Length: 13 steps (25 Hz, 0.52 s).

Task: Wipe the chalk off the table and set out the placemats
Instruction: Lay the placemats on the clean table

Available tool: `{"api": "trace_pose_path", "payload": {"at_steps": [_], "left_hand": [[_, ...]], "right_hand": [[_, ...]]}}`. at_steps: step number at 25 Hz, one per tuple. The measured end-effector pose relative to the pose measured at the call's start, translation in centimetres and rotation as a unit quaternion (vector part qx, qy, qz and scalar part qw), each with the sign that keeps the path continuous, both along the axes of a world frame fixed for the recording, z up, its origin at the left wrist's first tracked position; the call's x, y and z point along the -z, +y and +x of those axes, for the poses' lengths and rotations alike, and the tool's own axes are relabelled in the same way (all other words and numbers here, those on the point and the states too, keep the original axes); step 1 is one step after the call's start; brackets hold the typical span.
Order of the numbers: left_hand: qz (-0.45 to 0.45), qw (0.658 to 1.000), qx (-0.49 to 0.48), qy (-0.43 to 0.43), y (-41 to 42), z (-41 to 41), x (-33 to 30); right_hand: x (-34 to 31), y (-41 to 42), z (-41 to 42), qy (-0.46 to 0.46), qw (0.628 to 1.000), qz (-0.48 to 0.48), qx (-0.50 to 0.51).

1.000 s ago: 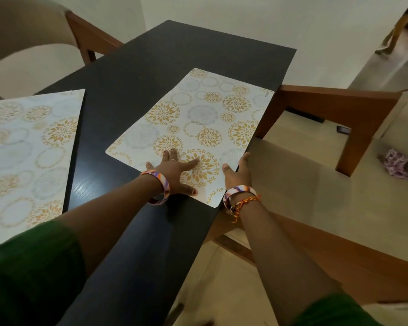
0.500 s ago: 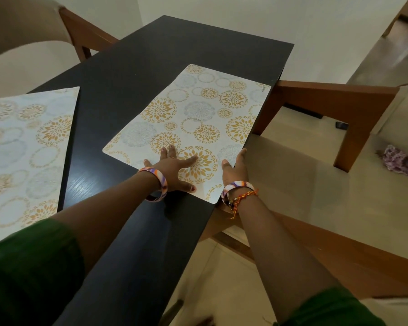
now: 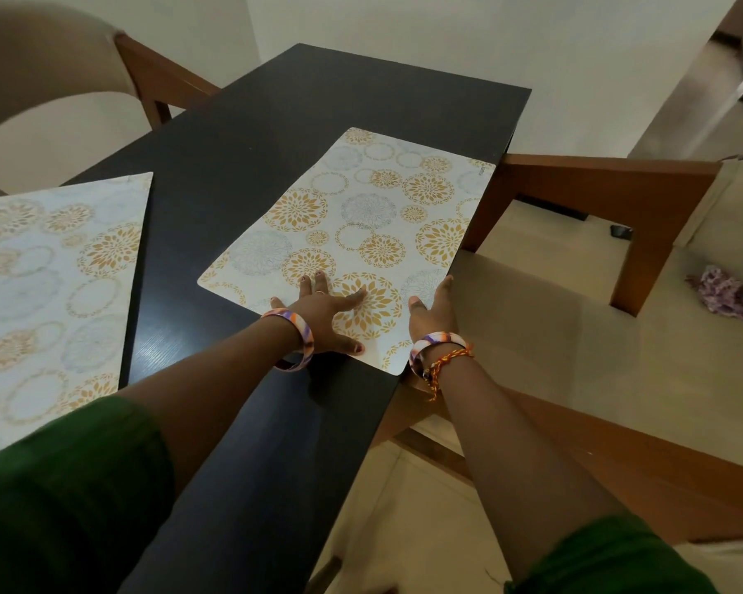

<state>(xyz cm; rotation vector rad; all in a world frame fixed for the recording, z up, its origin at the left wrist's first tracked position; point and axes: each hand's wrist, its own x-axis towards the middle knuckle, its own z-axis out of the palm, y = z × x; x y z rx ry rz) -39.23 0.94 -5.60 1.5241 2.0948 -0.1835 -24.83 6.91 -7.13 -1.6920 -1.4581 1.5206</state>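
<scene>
- No text, label, brand, number or sign can be read.
- A tiny dark mark is seen at the far right corner of the placemat (image 3: 352, 233) on the table; it is too small to be made out.

From my seat, the second white placemat with gold flower circles (image 3: 48, 289) runs off the left edge and is blurred. The right hand (image 3: 430, 312) hides part of the nearer placemat's edge; its fingers past the table's side I cannot make out. The crumpled purple cloth (image 3: 728, 295) is cut by the right edge.
</scene>
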Motion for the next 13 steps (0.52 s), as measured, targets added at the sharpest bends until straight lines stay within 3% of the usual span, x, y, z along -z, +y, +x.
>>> {"api": "trace_pose_path", "payload": {"at_steps": [2, 5, 9, 13], "left_hand": [[0.036, 0.999, 0.015, -0.016, -0.5, -0.2, -0.8], [0.137, 0.989, 0.053, -0.03, -2.4, -1.8, -2.6], [0.228, 0.97, 0.061, -0.059, -5.6, -6.2, -4.3], [0.28, 0.958, 0.063, -0.026, -8.1, -13.5, -5.4]], "right_hand": [[-0.1, -0.6, -0.1, -0.046, 0.991, 0.119, 0.03], [-1.1, -2.3, -1.5, -0.083, 0.933, 0.35, -0.016], [-3.4, -5.6, -8.1, -0.088, 0.895, 0.406, -0.162], [-4.0, -8.4, -16.5, -0.104, 0.88, 0.397, -0.239]]}}
